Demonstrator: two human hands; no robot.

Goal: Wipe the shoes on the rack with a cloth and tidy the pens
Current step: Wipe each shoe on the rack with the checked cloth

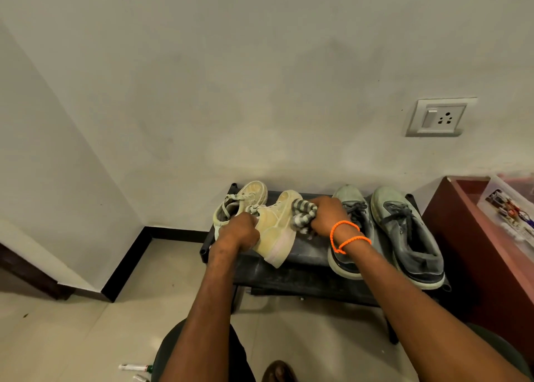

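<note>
A low black rack [306, 269] stands against the wall. My left hand [238, 231] grips a cream high-top shoe [276, 231] at its opening, tilted onto its side above the rack. My right hand [329, 218] holds a bunched grey-and-white striped cloth [302, 215] against that shoe's side near the toe. The second cream shoe [245, 198] stands behind on the rack's left end. Two grey low shoes [404, 231] with dark laces sit on the right half. Two pens [135, 368] lie on the floor at the bottom left, partly hidden by my knee.
A dark red wooden cabinet [474, 237] stands right of the rack, with a clear plastic box [511, 208] on top. A wall socket [440, 117] is above right. Pale floor tiles [86, 324] stretch to the left, and a dark furniture edge [31, 277] juts in at the far left.
</note>
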